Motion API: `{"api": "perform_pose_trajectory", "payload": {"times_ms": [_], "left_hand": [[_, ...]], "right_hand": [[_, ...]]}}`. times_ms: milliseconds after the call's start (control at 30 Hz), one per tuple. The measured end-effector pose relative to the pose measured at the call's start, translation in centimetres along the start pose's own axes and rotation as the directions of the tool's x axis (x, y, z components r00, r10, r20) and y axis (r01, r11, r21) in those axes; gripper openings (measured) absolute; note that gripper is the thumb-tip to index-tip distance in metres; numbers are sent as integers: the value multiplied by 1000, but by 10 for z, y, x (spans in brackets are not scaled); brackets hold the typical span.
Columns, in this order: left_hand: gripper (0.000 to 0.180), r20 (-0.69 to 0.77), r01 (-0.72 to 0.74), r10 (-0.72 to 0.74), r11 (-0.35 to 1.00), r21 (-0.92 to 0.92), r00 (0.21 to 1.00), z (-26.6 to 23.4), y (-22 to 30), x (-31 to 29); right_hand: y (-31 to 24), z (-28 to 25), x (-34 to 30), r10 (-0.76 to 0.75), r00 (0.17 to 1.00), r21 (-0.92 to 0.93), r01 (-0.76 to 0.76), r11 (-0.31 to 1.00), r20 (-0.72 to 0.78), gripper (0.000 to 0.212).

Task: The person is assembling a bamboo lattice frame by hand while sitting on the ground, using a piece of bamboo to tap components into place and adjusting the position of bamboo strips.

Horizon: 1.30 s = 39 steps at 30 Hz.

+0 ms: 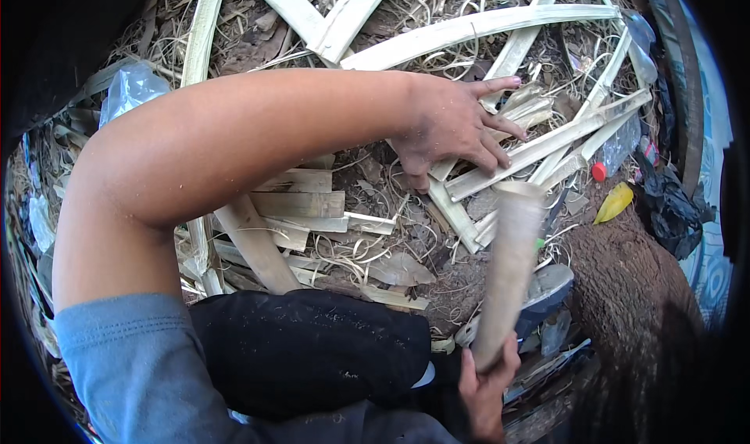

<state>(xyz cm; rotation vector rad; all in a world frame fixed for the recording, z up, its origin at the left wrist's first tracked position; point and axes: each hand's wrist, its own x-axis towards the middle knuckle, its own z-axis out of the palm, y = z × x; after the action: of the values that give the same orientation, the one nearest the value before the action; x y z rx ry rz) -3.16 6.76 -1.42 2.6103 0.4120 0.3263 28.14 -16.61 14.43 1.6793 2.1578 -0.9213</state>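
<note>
My left hand [457,127] stretches across the middle with its fingers spread, over split bamboo pieces [539,145]; whether its fingertips touch them I cannot tell. Near the lower edge my right hand [488,385] is closed round the lower end of a bamboo tube [509,276]. The tube tilts up and slightly right, its far end close to the split pieces below my left fingers. Long pale bamboo strips [484,30] lie crossed beyond my left hand. Short bamboo offcuts [301,202] are piled under my left forearm.
Thin shavings and dry leaves [398,268] cover the ground. A thick tree root or trunk [633,280] rises at the right. Near it are a clear plastic bottle with a red cap [598,172], a yellow leaf [615,203] and a black plastic bag [670,205]. My shoe [551,284] sits behind the tube.
</note>
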Motion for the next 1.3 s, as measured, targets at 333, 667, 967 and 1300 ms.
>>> {"api": "perform_pose_trajectory", "payload": {"times_ms": [333,667,967,1300], "left_hand": [[91,-10,-21,22,997,72,1000,-2,8,4],[94,-9,-15,15,998,66,1000,0,7,4],[95,20,-8,6,996,88,1000,0,8,1],[91,-10,-20,20,998,59,1000,2,7,7]], "right_hand": [[2,18,-6,-159,960,134,193,972,-230,85],[7,-12,12,-312,918,-78,302,950,-243,84],[-1,2,16,-274,906,40,302,952,-324,82],[3,11,7,-228,930,88,263,961,-289,83]]}}
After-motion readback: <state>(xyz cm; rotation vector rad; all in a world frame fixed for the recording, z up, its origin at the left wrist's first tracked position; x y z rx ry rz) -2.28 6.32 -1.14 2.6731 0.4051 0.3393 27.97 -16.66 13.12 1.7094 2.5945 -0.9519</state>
